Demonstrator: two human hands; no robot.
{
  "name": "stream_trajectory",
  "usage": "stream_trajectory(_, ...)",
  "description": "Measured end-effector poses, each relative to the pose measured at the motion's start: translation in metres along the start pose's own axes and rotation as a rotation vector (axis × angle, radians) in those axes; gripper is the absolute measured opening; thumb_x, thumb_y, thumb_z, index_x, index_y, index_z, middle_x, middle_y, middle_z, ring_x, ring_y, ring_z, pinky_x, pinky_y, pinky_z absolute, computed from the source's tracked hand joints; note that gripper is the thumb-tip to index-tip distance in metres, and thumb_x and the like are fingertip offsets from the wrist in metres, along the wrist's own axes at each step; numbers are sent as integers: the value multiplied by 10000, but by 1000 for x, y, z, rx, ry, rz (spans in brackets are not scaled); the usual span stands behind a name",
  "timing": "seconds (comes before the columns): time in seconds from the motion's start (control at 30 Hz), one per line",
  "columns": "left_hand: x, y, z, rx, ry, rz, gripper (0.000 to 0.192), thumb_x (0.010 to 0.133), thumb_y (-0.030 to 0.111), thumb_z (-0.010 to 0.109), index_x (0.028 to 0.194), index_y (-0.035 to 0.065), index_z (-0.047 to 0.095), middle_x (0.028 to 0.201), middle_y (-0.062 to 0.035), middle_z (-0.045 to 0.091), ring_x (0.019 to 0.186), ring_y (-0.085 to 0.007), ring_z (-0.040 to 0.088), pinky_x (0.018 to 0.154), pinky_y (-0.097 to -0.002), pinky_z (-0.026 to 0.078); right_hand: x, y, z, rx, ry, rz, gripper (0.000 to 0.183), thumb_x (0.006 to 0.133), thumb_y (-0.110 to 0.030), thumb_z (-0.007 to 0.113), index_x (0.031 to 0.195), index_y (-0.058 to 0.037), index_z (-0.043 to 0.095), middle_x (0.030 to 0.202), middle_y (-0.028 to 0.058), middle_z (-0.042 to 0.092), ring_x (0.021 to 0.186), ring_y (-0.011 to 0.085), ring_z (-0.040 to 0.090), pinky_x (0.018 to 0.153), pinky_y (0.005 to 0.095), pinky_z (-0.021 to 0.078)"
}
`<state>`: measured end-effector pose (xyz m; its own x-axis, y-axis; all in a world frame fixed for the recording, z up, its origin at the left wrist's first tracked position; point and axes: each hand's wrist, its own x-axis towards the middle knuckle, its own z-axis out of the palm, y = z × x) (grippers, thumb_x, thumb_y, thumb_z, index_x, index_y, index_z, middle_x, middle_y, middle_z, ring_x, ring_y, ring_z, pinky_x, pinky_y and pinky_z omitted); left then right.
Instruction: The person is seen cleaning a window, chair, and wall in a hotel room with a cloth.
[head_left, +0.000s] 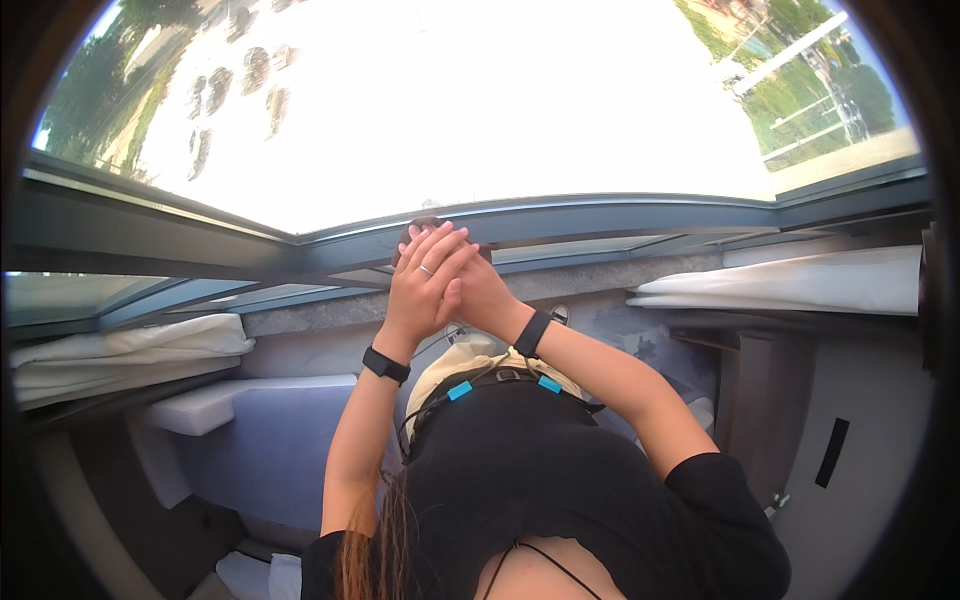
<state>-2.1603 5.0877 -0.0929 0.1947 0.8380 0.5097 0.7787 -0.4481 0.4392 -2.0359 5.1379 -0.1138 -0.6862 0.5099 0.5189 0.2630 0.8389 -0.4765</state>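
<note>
In front of the window frame, my left hand (426, 281) lies over my right hand (486, 291), their fingers overlapping. A ring is on a finger of the left one, and each wrist bears a black band. Just behind the fingers a dark brown object (426, 223) shows in part; its kind cannot be made out. My right hand's palm and most of its fingers are hidden, so its hold on the object is unclear.
A grey window frame (637, 217) crosses ahead, with bright glass above it. White curtains (787, 281) hang at both sides. A blue-grey cushioned seat (277, 442) is at left, a grey cabinet panel (855, 442) at right.
</note>
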Motion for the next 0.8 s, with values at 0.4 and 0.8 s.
stream_trajectory(0.4, -84, -37, -74, 230, 40, -256, 436, 988, 155, 481, 1410, 89, 570, 1550, -129, 430, 1476, -332, 337, 1213, -485, 257, 54, -39, 106, -537, -121, -334, 572, 988, -242, 500, 1523, -72, 395, 1582, 114, 386, 1470, 279, 342, 1222, 379, 284)
stream_trajectory(0.8, -48, 1, -9, 58, -104, -78, 561, 919, 152, 606, 1465, 131, 482, 1579, -145, 376, 1479, -349, 324, 1212, -517, 249, -56, 71, -40, -804, 39, -237, 536, 963, -260, 564, 1484, -335, 466, 1535, -18, 439, 1451, 193, 348, 1226, 386, 236)
